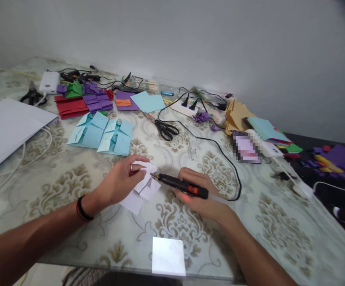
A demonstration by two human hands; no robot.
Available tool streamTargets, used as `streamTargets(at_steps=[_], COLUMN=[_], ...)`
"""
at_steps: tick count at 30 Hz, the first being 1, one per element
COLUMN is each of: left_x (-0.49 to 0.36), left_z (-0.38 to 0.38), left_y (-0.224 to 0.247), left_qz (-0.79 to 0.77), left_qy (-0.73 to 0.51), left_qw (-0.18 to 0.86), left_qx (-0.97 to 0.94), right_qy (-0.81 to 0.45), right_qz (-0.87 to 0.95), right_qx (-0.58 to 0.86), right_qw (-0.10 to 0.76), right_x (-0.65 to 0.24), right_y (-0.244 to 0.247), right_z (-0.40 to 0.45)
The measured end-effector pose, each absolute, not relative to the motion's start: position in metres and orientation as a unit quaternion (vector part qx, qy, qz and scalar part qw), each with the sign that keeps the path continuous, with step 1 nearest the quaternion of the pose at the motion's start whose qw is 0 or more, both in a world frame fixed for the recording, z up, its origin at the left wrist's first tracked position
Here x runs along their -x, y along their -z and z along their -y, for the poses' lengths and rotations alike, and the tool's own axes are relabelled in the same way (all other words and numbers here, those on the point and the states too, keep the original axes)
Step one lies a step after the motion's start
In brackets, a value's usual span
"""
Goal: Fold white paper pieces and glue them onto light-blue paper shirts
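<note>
My left hand (125, 178) pinches a folded white paper piece (147, 188) near the middle of the patterned table (115, 234). My right hand (199, 194) is wrapped round a black and orange glue gun (181, 185), whose tip points left and meets or nearly meets the white paper beside my left thumb. A clear stick comes out of the gun's rear end, and a black cord runs from it. Below the hands, a white paper square (168, 256) lies at the table's front edge. Folded light-blue paper pieces (102, 135) lie just beyond my left hand.
Black-handled scissors (166, 130) lie beyond the hands. Behind stand a white power strip (184, 107), coloured papers (84, 104) and a power bank (49, 82). White sheets (11, 127) are at left; a phone (246, 147) and brown paper (236, 115) at right.
</note>
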State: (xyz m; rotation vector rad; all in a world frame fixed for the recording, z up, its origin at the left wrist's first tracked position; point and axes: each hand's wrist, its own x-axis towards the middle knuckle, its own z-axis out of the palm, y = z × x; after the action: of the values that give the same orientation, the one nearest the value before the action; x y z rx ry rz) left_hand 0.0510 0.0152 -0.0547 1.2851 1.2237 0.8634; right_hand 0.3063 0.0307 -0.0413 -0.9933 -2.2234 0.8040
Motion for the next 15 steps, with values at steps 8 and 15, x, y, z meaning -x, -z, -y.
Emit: streamTargets(at_steps=[8,15], left_x=[-0.0510,-0.0500], left_z=[-0.0175,-0.0171], left_y=[0.0516,0.0534], left_qz=[-0.520,-0.524], left_qy=[-0.363,-0.365], left_qw=[0.559,0.561], left_qx=[-0.535,-0.527], right_qy=[-0.297,-0.280], right_qz=[0.831,0.828], right_qx=[0.373,0.383], right_qw=[0.287,0.300], right_x=[-0.3058,-0.3065], right_y=[0.0436,0.0416], right_z=[-0.0310,-0.0308])
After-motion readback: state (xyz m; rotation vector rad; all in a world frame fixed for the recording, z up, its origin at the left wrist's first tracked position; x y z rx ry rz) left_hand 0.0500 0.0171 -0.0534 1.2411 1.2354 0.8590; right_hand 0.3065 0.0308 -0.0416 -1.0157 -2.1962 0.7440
